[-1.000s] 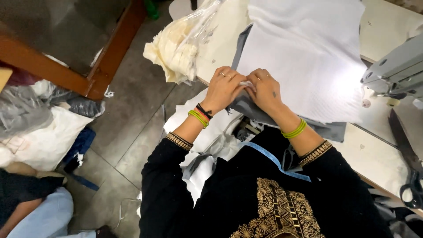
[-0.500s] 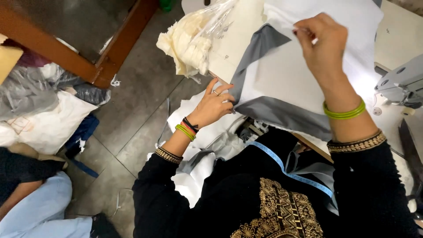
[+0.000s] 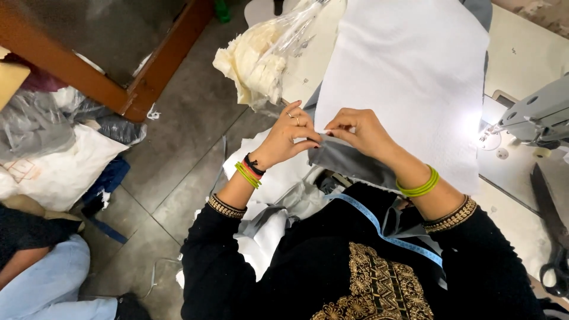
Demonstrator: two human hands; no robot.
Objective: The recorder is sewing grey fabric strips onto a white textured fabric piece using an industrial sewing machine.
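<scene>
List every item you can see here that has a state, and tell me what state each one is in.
left hand: pinching the white sheet's corner
right hand: pinching the same corner
white sheet: spread flat over the grey fabric
grey fabric: under the sheet, edge hanging off the table
scissors: lying on the table, untouched
plastic bag: crumpled, holding cream cloth
measuring tape: draped round the neck

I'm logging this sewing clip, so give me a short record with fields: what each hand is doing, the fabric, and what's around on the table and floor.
left hand: left hand pinches the near corner of the white fabric sheet
right hand: right hand pinches the same corner, beside the left
under layer: grey cloth piece beneath the white sheet
table right: grey sewing machine; black scissors
table left: clear plastic bag of cream fabric
neck: blue measuring tape
floor left: another person's jeans-clad leg
</scene>
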